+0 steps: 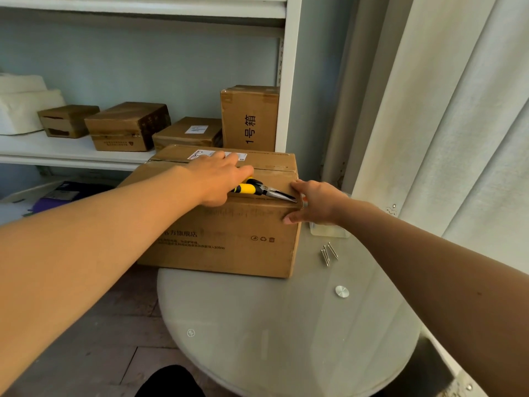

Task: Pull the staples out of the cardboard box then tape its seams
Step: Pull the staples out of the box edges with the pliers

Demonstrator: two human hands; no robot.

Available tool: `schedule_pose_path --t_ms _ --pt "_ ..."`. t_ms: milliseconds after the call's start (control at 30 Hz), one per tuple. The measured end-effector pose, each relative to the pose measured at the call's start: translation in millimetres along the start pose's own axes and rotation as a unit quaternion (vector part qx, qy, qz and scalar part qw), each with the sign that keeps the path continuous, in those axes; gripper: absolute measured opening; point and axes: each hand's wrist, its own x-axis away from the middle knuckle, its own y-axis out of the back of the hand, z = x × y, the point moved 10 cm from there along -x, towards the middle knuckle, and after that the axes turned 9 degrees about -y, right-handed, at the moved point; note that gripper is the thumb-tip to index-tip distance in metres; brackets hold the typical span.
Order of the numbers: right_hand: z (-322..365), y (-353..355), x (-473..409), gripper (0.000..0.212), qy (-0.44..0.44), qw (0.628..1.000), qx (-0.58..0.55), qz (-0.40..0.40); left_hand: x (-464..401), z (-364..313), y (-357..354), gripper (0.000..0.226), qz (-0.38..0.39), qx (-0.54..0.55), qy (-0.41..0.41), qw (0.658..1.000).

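A brown cardboard box with printed text stands at the far edge of a round glass table. My left hand lies over the box top and grips the yellow-and-black handles of needle-nose pliers. The plier jaws point right and reach the top right front corner of the box. My right hand holds that corner, fingers on top and thumb pressed against the front face. Several pulled metal staples lie on the glass to the right of the box.
A white shelf behind the table carries several smaller cardboard boxes and one tall box. A clear plastic thing sits behind my right wrist. White curtains hang at the right. Wooden floor shows at the lower left.
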Motion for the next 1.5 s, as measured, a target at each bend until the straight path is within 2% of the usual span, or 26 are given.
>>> schedule_pose_path --t_ms 100,233,533,867,1500 --pt "0 0 0 0.071 -0.001 1.000 0.000 -0.001 4 -7 12 0.052 -0.061 -0.073 -0.001 0.995" --pt "0 0 -1 0.072 -0.004 1.000 0.000 0.001 7 -10 10 0.051 -0.072 -0.092 -0.003 0.993" --pt "-2 -1 0 0.075 -0.010 1.000 -0.016 0.004 13 -5 -17 0.048 -0.019 0.098 0.053 0.994" --pt "-1 -2 2 0.077 -0.011 1.000 -0.028 0.001 16 -1 -21 0.058 -0.022 0.171 0.068 0.983" --pt "-2 -2 -1 0.077 -0.006 1.000 -0.027 0.004 10 -1 -21 0.056 -0.019 0.161 0.042 0.986"
